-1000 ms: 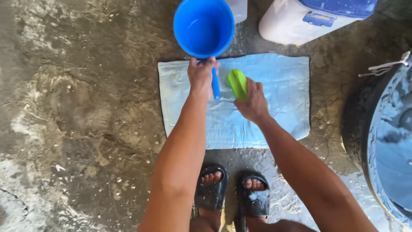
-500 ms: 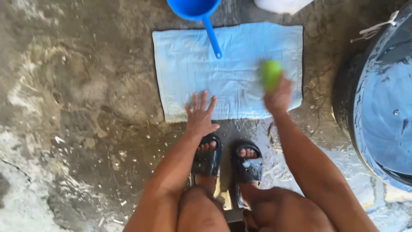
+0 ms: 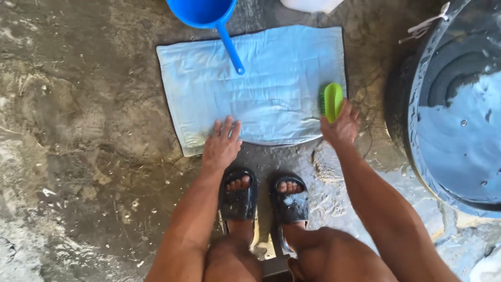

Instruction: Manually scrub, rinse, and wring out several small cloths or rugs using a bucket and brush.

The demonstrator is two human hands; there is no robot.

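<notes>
A wet light blue cloth (image 3: 261,78) lies flat on the concrete floor in front of my feet. My left hand (image 3: 221,146) presses flat on its near left edge, fingers spread. My right hand (image 3: 340,126) grips a green scrubbing brush (image 3: 332,101) at the cloth's near right corner, bristles facing the cloth. A blue plastic dipper (image 3: 201,11) rests at the cloth's far edge, its handle (image 3: 230,48) lying over the cloth.
A large dark basin (image 3: 459,109) full of water stands at the right. A white container (image 3: 311,5) sits at the top edge. My feet in black sandals (image 3: 263,201) stand just below the cloth on wet, soapy concrete (image 3: 83,156).
My left hand let go of the dipper and came down flat onto the cloth's near edge. My right hand carried the brush from the cloth's middle to its right corner.
</notes>
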